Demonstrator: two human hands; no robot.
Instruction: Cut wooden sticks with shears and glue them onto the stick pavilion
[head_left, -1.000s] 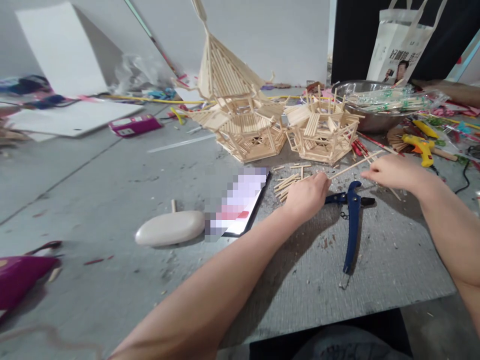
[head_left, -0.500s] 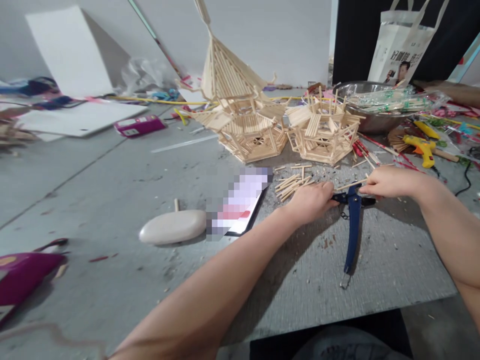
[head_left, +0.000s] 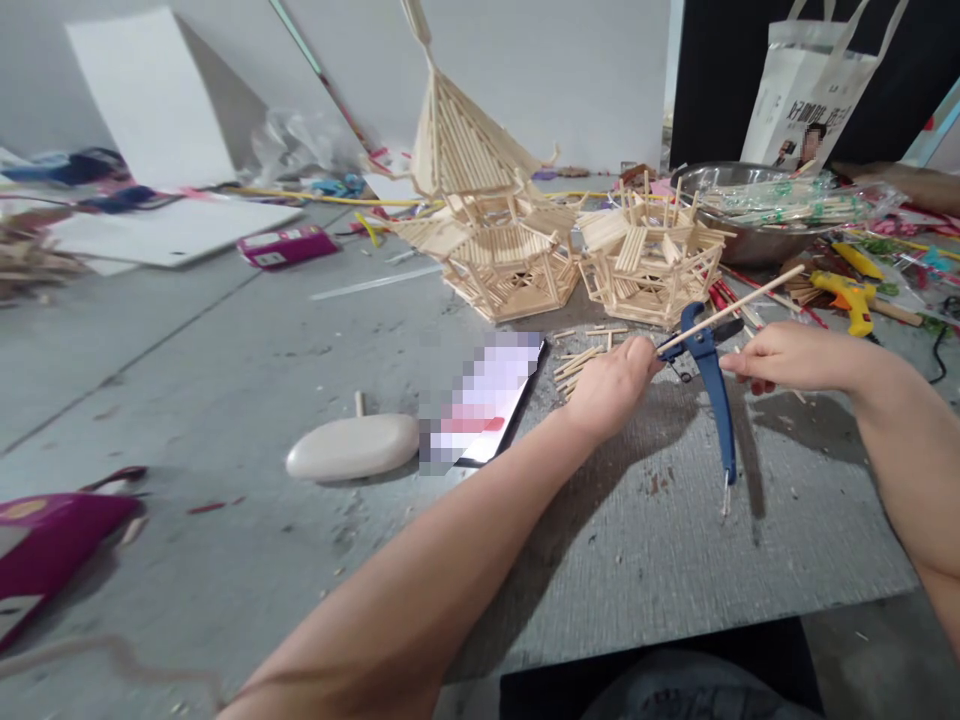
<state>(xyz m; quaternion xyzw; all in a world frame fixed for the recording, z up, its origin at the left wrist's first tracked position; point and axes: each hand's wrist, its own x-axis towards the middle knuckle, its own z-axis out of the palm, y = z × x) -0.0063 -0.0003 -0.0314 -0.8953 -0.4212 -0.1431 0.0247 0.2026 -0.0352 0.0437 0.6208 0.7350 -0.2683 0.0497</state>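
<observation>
The thin wooden stick (head_left: 731,308) is pinched in the grip of the left hand (head_left: 611,385); the right hand (head_left: 791,357) grasps the blue-handled cutting pliers (head_left: 716,390).

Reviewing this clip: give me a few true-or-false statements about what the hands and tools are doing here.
1. The left hand holds a long thin stick. True.
2. The blue cutter lies untouched on the table. False: the right hand holds it up by its head end, with the handle pointing down.
3. The yellow glue gun is in the right hand. False: it lies on the table at the far right.
4. A phone lies just left of the left hand. True.
</observation>
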